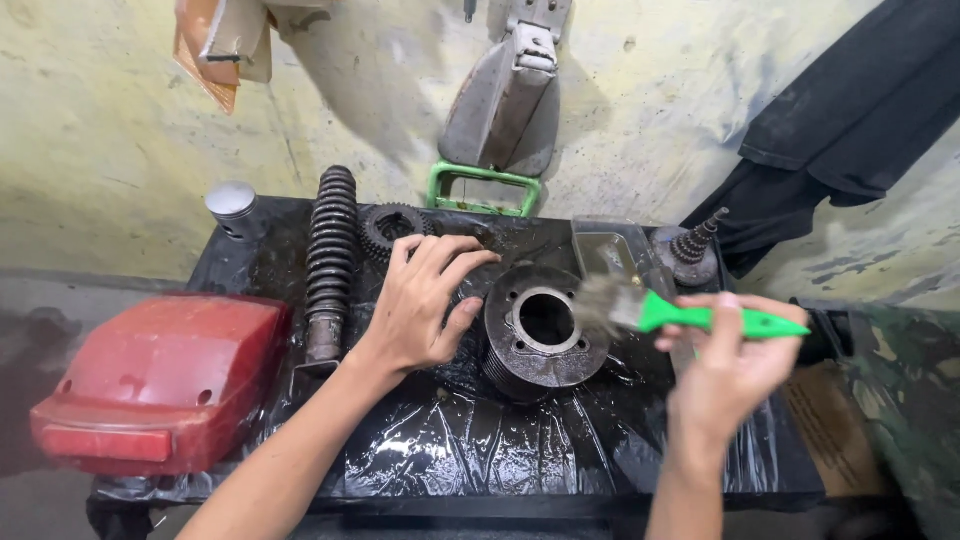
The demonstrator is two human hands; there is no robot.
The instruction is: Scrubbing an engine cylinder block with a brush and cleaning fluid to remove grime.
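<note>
Fingers of your right hand [730, 365] pinch the green-handled brush [690, 315], bristles hovering at the right rim of the black engine cylinder [545, 335]. Your left hand [425, 300] lies open, fingers spread, against the cylinder's left side. The cylinder sits mid-table on wet black plastic sheet [480, 440]. Just left of that hand stands a coil spring shock [328, 260], a gear [388, 228] behind. At the table's left edge, a red cover [160, 380].
</note>
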